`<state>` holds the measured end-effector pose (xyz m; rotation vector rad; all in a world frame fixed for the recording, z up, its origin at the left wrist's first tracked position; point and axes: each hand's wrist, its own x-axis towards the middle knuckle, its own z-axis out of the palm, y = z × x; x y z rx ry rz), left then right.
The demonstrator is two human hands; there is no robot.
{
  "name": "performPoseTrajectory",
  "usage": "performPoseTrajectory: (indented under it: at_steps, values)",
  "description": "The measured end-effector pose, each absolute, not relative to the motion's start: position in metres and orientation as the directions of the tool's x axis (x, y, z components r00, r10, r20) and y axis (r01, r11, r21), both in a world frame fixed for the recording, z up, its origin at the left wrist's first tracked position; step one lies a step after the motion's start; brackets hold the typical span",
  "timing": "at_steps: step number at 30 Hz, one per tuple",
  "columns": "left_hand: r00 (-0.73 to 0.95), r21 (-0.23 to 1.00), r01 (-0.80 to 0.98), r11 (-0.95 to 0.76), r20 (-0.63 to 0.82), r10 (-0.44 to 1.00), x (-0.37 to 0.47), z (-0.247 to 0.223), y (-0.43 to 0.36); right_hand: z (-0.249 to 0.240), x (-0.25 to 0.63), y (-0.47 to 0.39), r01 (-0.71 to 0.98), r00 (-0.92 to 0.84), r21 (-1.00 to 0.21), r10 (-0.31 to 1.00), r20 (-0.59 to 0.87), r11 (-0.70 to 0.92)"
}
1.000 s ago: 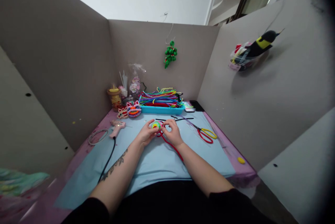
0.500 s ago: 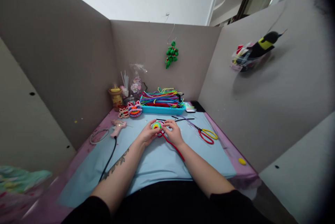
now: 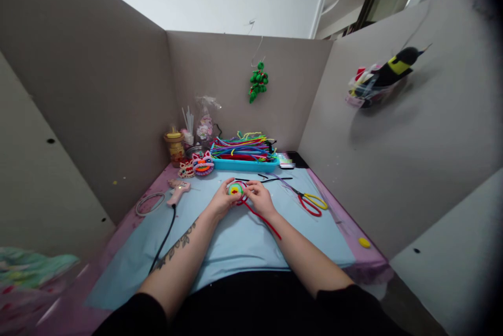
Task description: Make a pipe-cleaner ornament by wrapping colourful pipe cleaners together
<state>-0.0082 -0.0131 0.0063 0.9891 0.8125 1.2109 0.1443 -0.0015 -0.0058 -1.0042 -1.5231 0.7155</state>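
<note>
Near the middle of the table, a small round coil of coloured pipe cleaners [image 3: 236,190], with yellow, green and red rings, is held between both hands. My left hand [image 3: 223,197] grips its left side with thumb and fingers. On the right, my right hand [image 3: 259,197] pinches a red pipe cleaner [image 3: 263,218] at the coil's edge. The loose end of that red strand trails down over the right wrist. Just behind the hands lie black pipe cleaner pieces [image 3: 277,179]. The fingertips of both hands are partly hidden behind the coil.
A blue tray [image 3: 244,165] of pipe cleaners stands at the back. Scissors [image 3: 310,204] with red and yellow handles lie right. On the left are a pink glue gun [image 3: 178,193] with a black cord and a lion-head figure [image 3: 203,164]. A yellow disc [image 3: 364,242] sits near the right edge.
The coil has turned slightly in my hands, so more of its coloured face shows. The loose red end has shifted a little to the right and lies over the right wrist.
</note>
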Motion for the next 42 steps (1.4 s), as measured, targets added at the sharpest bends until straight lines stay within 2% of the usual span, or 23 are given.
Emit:
performPoseTrajectory:
  at_steps: [10, 14, 17, 19, 21, 24, 31, 37, 42]
  values:
    - [0.12, 0.948, -0.318, -0.011, 0.051, 0.991, -0.006, 0.008, -0.012, -0.011, 0.143, 0.002, 0.295, -0.012, -0.836, 0.876, 0.482, 0.463]
    - [-0.002, 0.991, -0.128, -0.039, 0.04, 0.999, -0.01, 0.008, -0.009, -0.019, 0.147, 0.011, 0.274, -0.036, -0.864, 0.902, 0.431, 0.423]
    - [-0.132, 0.984, 0.063, -0.17, 0.177, 0.975, -0.014, 0.007, -0.005, -0.021, 0.15, 0.015, 0.242, -0.028, -0.883, 0.913, 0.408, 0.402]
    - [-0.148, 0.968, 0.091, -0.235, 0.246, 0.958, -0.015, 0.006, -0.004, -0.021, 0.151, 0.014, 0.221, -0.039, -0.891, 0.916, 0.399, 0.398]
    - [-0.068, 0.975, 0.022, -0.222, 0.223, 0.972, -0.015, 0.006, -0.004, -0.019, 0.151, 0.013, 0.193, -0.075, -0.901, 0.921, 0.382, 0.389]
    - [0.088, 0.99, -0.102, -0.099, 0.108, 0.99, -0.014, 0.007, -0.005, -0.017, 0.151, 0.01, 0.156, -0.147, -0.909, 0.919, 0.366, 0.387]
    - [0.229, 0.961, -0.274, 0.045, 0.02, 0.973, -0.019, 0.012, -0.008, -0.015, 0.151, 0.006, 0.145, -0.176, -0.9, 0.906, 0.385, 0.411]
    - [0.233, 0.934, -0.349, 0.077, 0.007, 0.972, -0.019, 0.013, -0.008, -0.009, 0.149, 0.003, 0.102, -0.108, -0.889, 0.894, 0.435, 0.446]
    - [0.122, 0.909, -0.409, 0.082, -0.035, 0.992, -0.019, 0.015, -0.006, 0.002, 0.152, -0.007, 0.075, -0.22, -0.832, 0.823, 0.524, 0.55]
